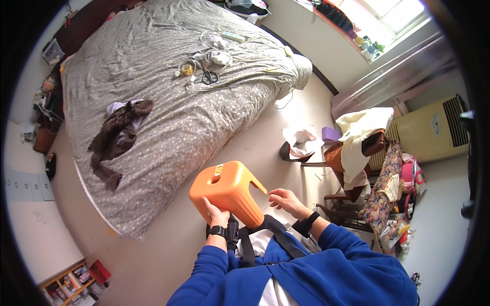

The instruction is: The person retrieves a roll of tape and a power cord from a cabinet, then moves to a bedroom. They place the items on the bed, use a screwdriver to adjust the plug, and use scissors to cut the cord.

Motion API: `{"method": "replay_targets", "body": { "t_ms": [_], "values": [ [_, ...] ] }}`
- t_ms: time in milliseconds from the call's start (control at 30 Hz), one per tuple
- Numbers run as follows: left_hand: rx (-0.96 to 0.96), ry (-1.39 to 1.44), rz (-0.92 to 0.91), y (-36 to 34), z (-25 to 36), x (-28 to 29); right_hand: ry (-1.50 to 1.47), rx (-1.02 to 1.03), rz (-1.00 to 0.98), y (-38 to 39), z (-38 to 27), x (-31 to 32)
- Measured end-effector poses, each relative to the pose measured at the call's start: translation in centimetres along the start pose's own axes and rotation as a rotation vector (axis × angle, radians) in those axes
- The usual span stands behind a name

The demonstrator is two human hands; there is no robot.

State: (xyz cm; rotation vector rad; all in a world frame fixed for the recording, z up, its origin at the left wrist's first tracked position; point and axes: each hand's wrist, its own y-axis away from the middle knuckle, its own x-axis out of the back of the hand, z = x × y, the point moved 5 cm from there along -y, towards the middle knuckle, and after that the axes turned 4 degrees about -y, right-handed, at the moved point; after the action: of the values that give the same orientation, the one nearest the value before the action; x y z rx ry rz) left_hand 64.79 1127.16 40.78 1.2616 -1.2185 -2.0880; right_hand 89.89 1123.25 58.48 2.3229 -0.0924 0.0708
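Blue jacket [332,273] at 6 o'clock; its wearer with a tilted orange stool [227,191], before a bed [168,117].
The bed, under a grey patterned cover, fills 8 to 12 o'clock. The stool is just off centre toward 7 o'clock, in front of the wearer's body: slotted seat facing 11, legs pointing between 4 and 5, the long axis from seat to leg tips following that slant. The left hand [218,217] grasps the stool's near side, thumb on the outer face, other fingers largely hidden. The right hand [288,204], loosely curled around nothing, is just beside one leg tip; contact cannot be told. Black scissors [210,78] lie on the bed at 11 o'clock.
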Motion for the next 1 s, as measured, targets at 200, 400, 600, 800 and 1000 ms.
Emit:
{"method": "replay_targets", "body": {
  "t_ms": [200,400,600,800,1000],
  "values": [
    [-0.075,-0.062,0.179,-10.3,-1.2,-1.2,0.083,-0.113,-0.013,-5.6,-2.3,4.3],
    [-0.036,0.024,0.168,-15.3,-3.9,-3.2,0.145,-0.17,-0.018,-13.0,-3.9,13.2],
    [-0.163,0.082,0.379,-17.9,-10.8,-9.5,0.359,-0.186,-0.255,-26.6,-8.2,21.7],
    [-0.296,0.181,0.513,-25.2,-18.0,-10.5,0.371,-0.095,-0.073,-34.2,-15.6,30.6],
    [-0.241,0.147,0.497,-32.3,-18.1,-11.9,0.075,0.013,-0.099,-34.6,-25.3,25.6]
  ]
}}
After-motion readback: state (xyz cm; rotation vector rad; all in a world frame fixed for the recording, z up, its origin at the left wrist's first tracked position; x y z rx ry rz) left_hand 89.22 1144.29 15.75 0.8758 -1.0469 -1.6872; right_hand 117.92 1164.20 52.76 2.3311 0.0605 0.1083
